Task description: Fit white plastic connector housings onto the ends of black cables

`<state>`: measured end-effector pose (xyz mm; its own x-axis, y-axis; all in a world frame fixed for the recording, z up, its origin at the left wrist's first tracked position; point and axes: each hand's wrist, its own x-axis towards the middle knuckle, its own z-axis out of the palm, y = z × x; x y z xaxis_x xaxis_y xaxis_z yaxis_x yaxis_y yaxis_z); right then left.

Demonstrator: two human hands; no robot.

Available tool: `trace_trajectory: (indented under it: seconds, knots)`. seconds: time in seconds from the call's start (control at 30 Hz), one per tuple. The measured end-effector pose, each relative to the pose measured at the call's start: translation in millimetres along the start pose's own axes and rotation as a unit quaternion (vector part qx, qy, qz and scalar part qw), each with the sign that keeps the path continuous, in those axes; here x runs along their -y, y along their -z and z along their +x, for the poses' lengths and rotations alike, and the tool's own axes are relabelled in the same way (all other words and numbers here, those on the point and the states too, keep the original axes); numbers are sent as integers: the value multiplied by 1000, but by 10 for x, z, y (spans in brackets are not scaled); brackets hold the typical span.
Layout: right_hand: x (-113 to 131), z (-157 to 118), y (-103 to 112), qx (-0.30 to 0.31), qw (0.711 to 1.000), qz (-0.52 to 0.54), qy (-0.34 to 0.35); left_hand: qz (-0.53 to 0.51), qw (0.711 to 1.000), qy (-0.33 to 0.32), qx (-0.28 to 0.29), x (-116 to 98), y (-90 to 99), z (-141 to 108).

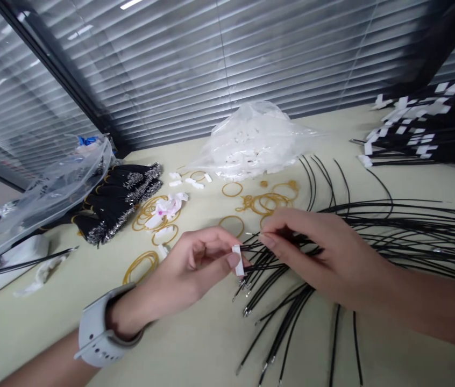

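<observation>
Between the thumb and fingers of my left hand is a small white connector housing, with black wires entering its right side. My right hand is closed in a pinch just right of the housing, holding a black wire whose metal tip points left. Many loose black wires spread beneath and beyond my right hand, and their metal-tipped ends fan out below the housing. My fingers partly hide the wires that are in the housing.
A clear bag of white connectors stands at the back. Yellow rubber bands and a crumpled paper lie around. Bundled black wires sit left beside a plastic bag; wires with white connectors are piled right, near the blinds.
</observation>
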<state>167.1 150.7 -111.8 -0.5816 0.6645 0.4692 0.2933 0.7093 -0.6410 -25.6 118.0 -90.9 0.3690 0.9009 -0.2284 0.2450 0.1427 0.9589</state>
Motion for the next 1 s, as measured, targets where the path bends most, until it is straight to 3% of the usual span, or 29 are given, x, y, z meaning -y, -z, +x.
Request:
trace_trajectory:
  seconds: [0.13,0.33,1.0]
  knots:
    - [20,41,52,-17,998,-35,44,3,1000,0,7,14,15,-4]
    - [53,4,55,69,988,-120,72,21,1000,9,7,8,19,-12]
    - [-4,2,30,71,989,-67,113,31,999,30,8,-20,19,-1]
